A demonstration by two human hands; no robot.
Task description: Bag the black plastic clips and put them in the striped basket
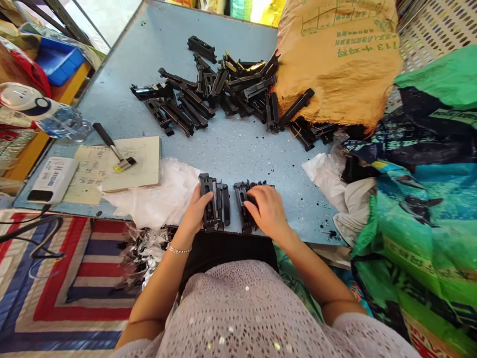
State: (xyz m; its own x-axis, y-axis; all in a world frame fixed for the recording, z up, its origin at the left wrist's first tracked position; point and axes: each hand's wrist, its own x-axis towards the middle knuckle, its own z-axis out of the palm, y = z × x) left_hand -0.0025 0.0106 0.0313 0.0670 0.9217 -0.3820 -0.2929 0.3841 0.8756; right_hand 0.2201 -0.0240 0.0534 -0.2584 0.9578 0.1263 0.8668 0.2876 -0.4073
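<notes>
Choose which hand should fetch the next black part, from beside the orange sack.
Probably the right hand: it is nearer the black part beside the orange sack. The left hand is farther away. Both hands are on other black parts now.

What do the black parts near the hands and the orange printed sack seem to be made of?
Black parts: probably moulded plastic, satin finish, judging by their even colour and slight sheen; painted metal remains possible.

Orange sack: likely woven plastic, mostly matte, since it creases and its lower edge looks frayed.
</notes>
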